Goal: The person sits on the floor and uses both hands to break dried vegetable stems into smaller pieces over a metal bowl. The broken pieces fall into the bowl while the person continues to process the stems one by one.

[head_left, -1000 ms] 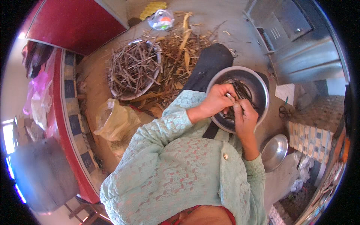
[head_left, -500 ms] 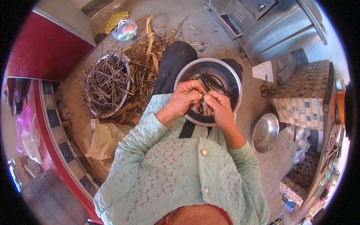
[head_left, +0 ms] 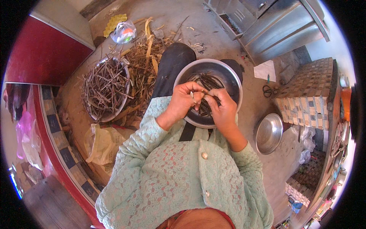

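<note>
On my lap rests a deep metal bowl [head_left: 239, 82] with dark, thin stick-like pieces [head_left: 207, 81] in it. My left hand [head_left: 181, 101] is closed over the bowl's near left part, its fingertips pinched together. Against them press the thumb and fingers of my right hand [head_left: 224, 108], also closed. A small brownish piece seems to sit between the two sets of fingertips, mostly covered by them. Something small and pale shows at the left fingers; I cannot tell what it is.
To the left stands a wide basin [head_left: 126, 97] heaped with dry brown sticks [head_left: 105, 86], beside loose stalks and husks [head_left: 143, 65]. An empty metal basin [head_left: 269, 133], scissors [head_left: 268, 91] and white paper [head_left: 264, 70] lie at right. A pale plastic bag [head_left: 101, 143] is near my left elbow.
My right hand has turned a little and its fingers have spread slightly from the left fingertips. A pale bit now shows at the left fingers. The whole view has shifted slightly.
</note>
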`<state>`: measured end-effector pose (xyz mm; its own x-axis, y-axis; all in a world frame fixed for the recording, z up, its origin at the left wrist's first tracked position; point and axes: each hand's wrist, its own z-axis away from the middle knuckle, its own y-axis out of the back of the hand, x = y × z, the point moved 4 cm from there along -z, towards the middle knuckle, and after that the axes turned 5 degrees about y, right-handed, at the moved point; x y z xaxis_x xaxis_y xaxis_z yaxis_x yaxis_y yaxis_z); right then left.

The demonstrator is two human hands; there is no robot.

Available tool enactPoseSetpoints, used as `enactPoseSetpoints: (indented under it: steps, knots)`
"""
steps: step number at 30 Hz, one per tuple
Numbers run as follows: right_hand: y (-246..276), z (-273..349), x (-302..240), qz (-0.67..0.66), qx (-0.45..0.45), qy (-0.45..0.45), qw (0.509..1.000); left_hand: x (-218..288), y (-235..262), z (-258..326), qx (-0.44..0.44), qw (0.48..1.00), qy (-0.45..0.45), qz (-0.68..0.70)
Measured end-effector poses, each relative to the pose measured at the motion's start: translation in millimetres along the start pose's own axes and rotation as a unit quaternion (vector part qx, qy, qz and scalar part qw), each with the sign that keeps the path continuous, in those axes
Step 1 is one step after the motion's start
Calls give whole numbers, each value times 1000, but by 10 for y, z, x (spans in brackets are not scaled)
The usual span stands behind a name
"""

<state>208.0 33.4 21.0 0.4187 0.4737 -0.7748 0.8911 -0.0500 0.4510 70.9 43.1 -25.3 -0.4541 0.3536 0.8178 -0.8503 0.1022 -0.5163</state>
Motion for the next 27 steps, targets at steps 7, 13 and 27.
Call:
enactPoseSetpoints:
  steps: [7,13,27]
  knots:
    - [-13,-7,-103,107,-29,69,991,43,-18,22,26,998,-35,-33]
    - [-97,41,-83,136,-43,80,986,68,1,37,16,997,-60,-47]
    - [-73,2,-52,39,-84,19,996,88,26,12,-9,995,-25,-101]
